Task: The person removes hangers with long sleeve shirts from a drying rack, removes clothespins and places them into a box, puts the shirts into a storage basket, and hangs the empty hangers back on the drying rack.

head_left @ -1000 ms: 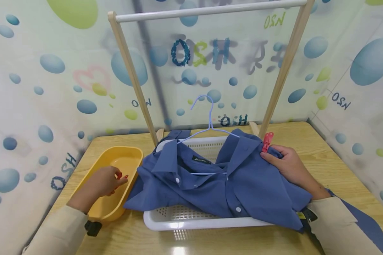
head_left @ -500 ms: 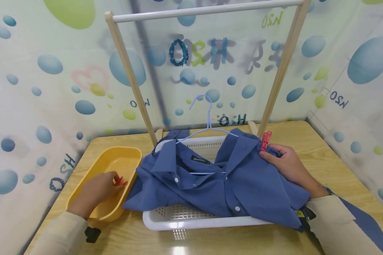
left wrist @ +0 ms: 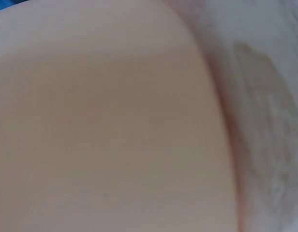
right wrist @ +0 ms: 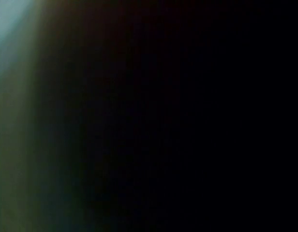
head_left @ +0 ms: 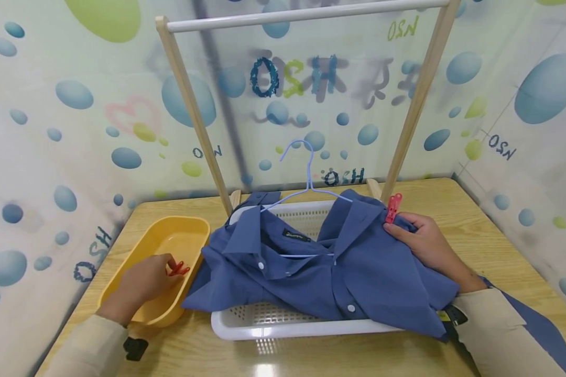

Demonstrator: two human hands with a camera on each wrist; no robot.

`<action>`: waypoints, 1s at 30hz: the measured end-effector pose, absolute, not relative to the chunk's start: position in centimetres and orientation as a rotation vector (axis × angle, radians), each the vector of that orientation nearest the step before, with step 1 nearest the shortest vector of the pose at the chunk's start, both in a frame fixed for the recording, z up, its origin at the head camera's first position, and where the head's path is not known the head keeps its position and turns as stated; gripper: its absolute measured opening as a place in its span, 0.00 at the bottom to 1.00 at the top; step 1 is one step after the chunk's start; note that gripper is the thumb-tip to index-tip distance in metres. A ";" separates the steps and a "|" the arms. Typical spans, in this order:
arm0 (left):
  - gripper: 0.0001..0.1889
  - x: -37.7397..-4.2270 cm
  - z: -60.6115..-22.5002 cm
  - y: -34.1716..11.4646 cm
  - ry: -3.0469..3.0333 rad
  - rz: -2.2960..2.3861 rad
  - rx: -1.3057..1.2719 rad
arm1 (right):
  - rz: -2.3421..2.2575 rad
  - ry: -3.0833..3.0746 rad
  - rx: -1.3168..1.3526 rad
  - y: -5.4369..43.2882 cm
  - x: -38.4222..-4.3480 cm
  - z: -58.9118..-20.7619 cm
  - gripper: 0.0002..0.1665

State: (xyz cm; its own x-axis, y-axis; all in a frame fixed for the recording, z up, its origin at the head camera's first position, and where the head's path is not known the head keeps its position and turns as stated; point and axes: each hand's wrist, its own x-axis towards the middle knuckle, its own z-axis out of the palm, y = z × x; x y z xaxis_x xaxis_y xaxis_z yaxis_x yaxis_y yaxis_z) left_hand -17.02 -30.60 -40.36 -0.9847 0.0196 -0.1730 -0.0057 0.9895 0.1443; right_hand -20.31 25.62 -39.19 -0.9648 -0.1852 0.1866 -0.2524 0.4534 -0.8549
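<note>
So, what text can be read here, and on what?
"OSH" (perhaps mirrored "H2O"): patterned wall, back and left.
"OSN": wall, upper right and right side.
Smaller lettering lower on it: middle characters unclear.
Grey back-wall characters: illegible.
Label in the shirt: too small to read.

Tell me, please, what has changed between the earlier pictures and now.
The left hand has moved slightly down in the head view, at the red clips in the tray; whether it grips one is unclear. The right hand still pinches the shirt beside the pink clip; the hanger and basket stayed put.
</note>
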 end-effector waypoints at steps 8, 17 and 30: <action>0.21 -16.6 -37.4 -30.1 3.027 0.204 0.019 | 1.576 -2.620 0.392 25.6 -20.3 -39.1 0.18; 0.15 -16.0 -32.5 -26.0 3.251 0.228 0.147 | 1.555 -2.636 0.392 25.6 -20.4 -39.1 0.16; 0.10 -15.3 -29.1 -16.9 3.395 0.333 0.480 | 1.546 -2.628 0.378 25.6 -20.4 -39.1 0.17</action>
State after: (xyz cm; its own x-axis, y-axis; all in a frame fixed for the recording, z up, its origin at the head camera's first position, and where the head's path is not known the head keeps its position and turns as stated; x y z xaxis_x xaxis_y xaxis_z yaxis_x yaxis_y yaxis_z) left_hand -15.26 -16.90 -29.12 -0.9165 0.2396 0.3205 0.2973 0.9438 0.1445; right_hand -20.40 25.65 -39.07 -0.9674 -0.1754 0.1825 -0.2447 0.4638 -0.8515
